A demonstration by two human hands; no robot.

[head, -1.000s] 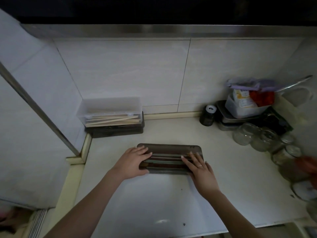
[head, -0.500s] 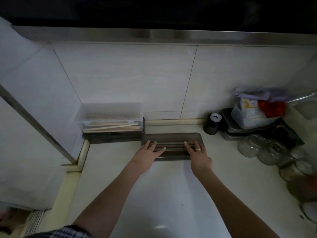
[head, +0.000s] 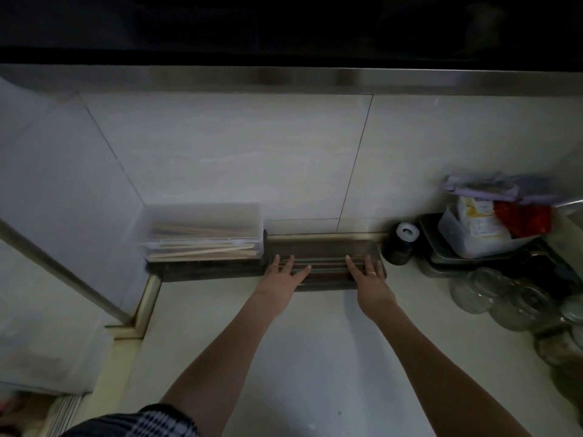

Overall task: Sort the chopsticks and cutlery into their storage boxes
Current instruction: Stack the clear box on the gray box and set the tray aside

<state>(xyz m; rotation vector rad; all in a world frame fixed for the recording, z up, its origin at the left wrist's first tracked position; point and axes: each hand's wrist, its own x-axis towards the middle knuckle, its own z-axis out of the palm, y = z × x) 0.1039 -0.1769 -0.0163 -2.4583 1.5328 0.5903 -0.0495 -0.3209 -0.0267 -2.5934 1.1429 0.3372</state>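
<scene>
A dark translucent storage box [head: 325, 249] with coloured chopsticks inside lies against the back wall of the white counter. My left hand [head: 282, 274] rests flat on its left part, fingers spread. My right hand [head: 367, 277] lies flat on its right part, fingers apart. To the left, a clear plastic box [head: 205, 234] holding wooden chopsticks sits on top of another dark box [head: 214, 271] in the corner. The dark box under my hands touches that stack.
A black jar with a white lid [head: 402, 246] stands right of the dark box. Behind it are metal trays [head: 441, 257] with a plastic tub and bags. Several glass jars [head: 504, 298] crowd the right side. A metal rail [head: 60, 269] runs at the left.
Both hands pushed the dark box away from me across the counter until it reached the back wall beside the stacked boxes. The hands stayed flat on its lid.
</scene>
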